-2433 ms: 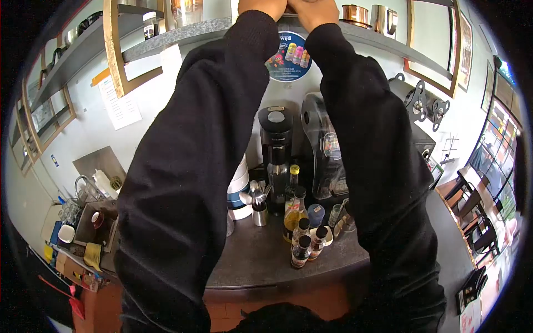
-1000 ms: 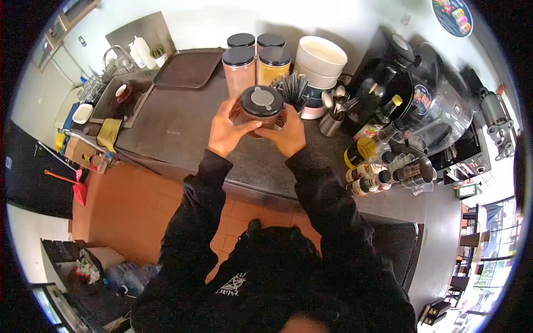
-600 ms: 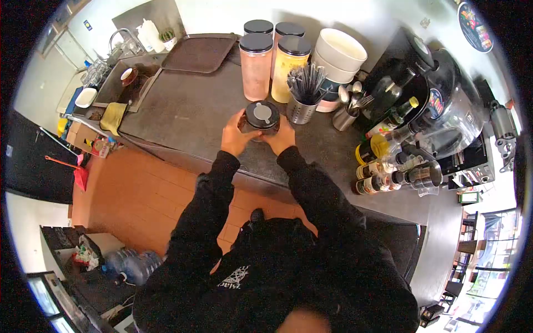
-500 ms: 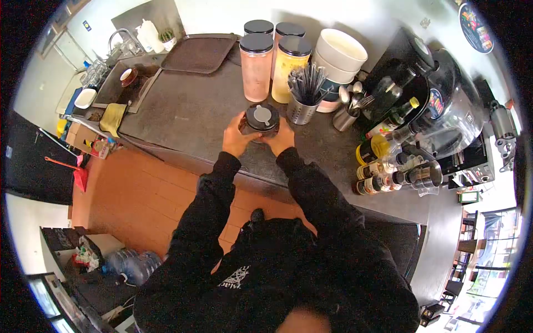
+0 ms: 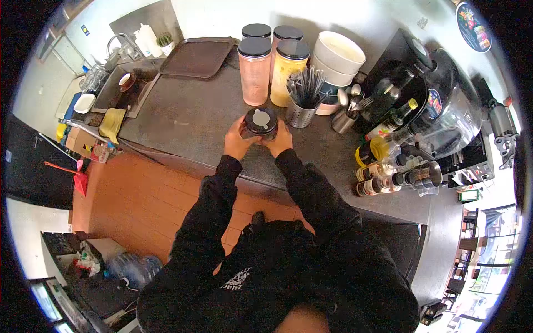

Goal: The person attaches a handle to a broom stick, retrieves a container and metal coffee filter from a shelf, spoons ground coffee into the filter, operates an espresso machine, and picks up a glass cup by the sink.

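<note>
A jar with a black lid and a round grey patch on top (image 5: 261, 120) stands upright between my hands at the counter (image 5: 183, 119). My left hand (image 5: 239, 140) wraps its left side and my right hand (image 5: 278, 139) its right side. Just beyond are tall black-lidded jars, one with pink contents (image 5: 256, 77) and one with yellow (image 5: 287, 77). A perforated metal holder (image 5: 301, 115) full of dark-handled utensils stands to the right of the jar. Whether the jar's base touches the counter is hidden.
Behind the holder are stacked bowls (image 5: 338, 55). To the right stand a spoon cup (image 5: 344, 121), several bottles (image 5: 383, 166) and black machines (image 5: 444, 122). A brown tray (image 5: 197, 57) and a sink (image 5: 125, 91) are at the left. Water bottles (image 5: 133, 269) lie lower left.
Both hands have come down from the high shelf, and the view has tilted from the shelf to the counter. The black-lidded jar came into view between them. Since half a second ago little has moved.
</note>
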